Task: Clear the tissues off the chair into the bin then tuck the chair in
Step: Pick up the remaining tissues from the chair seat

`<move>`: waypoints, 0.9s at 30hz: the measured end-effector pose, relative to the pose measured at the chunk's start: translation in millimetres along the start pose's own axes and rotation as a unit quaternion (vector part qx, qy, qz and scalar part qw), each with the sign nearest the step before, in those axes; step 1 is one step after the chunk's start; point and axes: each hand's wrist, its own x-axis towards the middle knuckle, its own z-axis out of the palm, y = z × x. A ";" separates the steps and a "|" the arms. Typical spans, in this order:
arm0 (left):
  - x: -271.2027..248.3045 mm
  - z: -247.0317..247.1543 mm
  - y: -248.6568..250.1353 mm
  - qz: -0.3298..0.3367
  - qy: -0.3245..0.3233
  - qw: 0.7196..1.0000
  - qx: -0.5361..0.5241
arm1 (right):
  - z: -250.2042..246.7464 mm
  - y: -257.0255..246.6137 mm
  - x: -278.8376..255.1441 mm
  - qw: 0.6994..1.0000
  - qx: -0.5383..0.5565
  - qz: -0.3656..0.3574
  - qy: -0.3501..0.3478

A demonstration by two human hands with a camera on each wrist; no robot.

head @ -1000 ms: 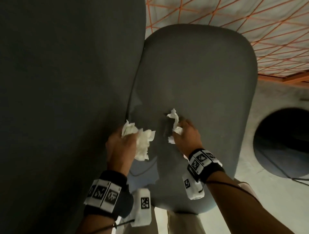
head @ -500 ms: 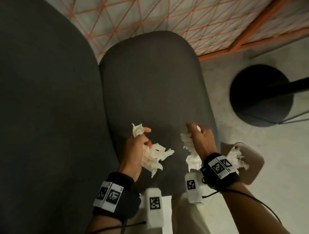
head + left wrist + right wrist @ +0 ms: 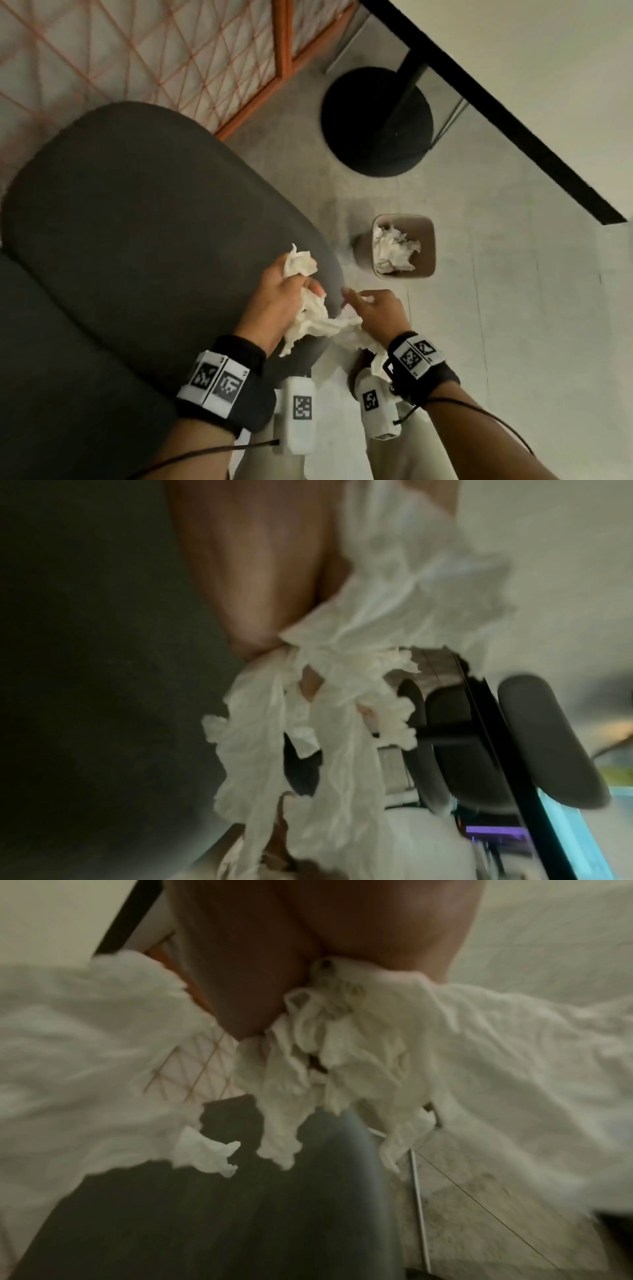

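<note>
Both hands full of tissue, at chair's front edge.
My left hand (image 3: 279, 294) grips crumpled tissues (image 3: 310, 317), poking out above & below my fingers; right hand (image 3: 378, 313) clutches another wad (image 3: 356, 337) under the palm. Bin (image 3: 426, 246) sits beyond my fingertips, off the chair (image 3: 147, 219).

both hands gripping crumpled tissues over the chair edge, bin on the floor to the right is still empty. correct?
Not quite: the bin is not empty. The head view shows crumpled tissue already inside it. The rest holds: the left hand and right hand each grip crumpled tissues at the edge of the chair, and the bin stands on the floor to their right.
</note>
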 end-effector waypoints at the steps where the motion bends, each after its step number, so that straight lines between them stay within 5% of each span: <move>1: 3.7 7.4 -2.9 0.000 -0.017 0.999 0.041 | -7.8 7.4 -0.4 1.000 0.012 0.010 0.009; 6: 21.0 51.6 -21.4 0.032 -0.059 0.965 0.252 | -39.0 55.6 16.1 0.991 0.113 0.065 0.041; 12: 57.5 124.4 -42.1 -0.040 -0.123 0.930 0.345 | -72.2 114.7 51.5 0.948 0.289 0.124 0.039; 18: 122.9 207.2 -61.1 -0.052 -0.193 0.897 0.395 | -85.5 179.0 119.2 0.937 0.325 0.102 0.076; 21: 165.5 245.9 -79.0 -0.010 -0.194 0.864 0.465 | -99.4 191.5 152.4 0.928 0.349 0.079 0.104; 27: 239.9 296.0 -104.8 0.119 -0.126 0.869 0.464 | -115.0 209.5 219.0 0.943 0.278 0.020 0.183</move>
